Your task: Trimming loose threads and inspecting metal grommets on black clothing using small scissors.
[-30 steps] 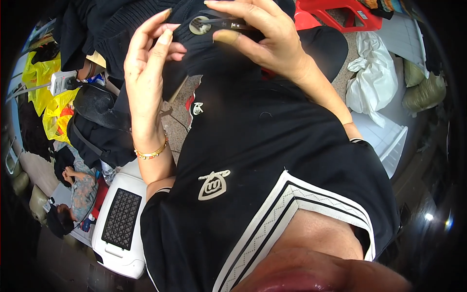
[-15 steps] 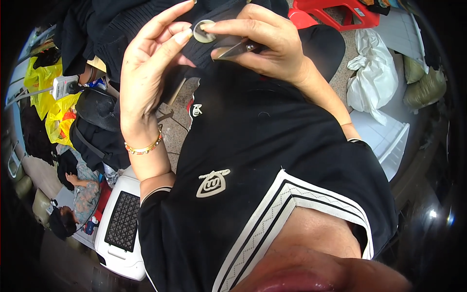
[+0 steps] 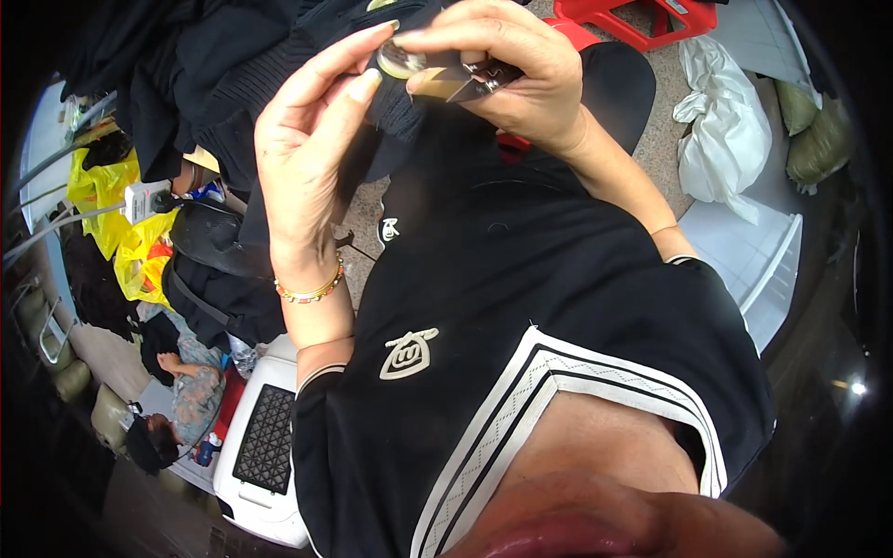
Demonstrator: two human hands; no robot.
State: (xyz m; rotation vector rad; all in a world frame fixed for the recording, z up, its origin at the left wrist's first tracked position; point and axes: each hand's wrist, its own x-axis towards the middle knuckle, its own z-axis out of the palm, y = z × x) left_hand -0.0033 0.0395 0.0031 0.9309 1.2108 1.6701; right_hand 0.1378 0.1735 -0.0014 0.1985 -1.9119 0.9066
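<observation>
The right hand (image 3: pixel 507 79) is pinching a small round silvery metal piece (image 3: pixel 402 62) on black knit fabric (image 3: pixel 279 56), fingers closed on it, while the left hand (image 3: pixel 312 158) is touching the piece with fingers spread straight. Below the fingers, a tiled floor (image 3: pixel 367 219) is showing, with a white plastic bag (image 3: pixel 721 130) lying well right of them and yellow bags (image 3: pixel 112 200) left.

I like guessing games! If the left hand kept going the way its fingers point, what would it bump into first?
Probably the small round metal piece that the right hand pinches; the left hand's fingertips look almost on it, though depth is unclear.
</observation>
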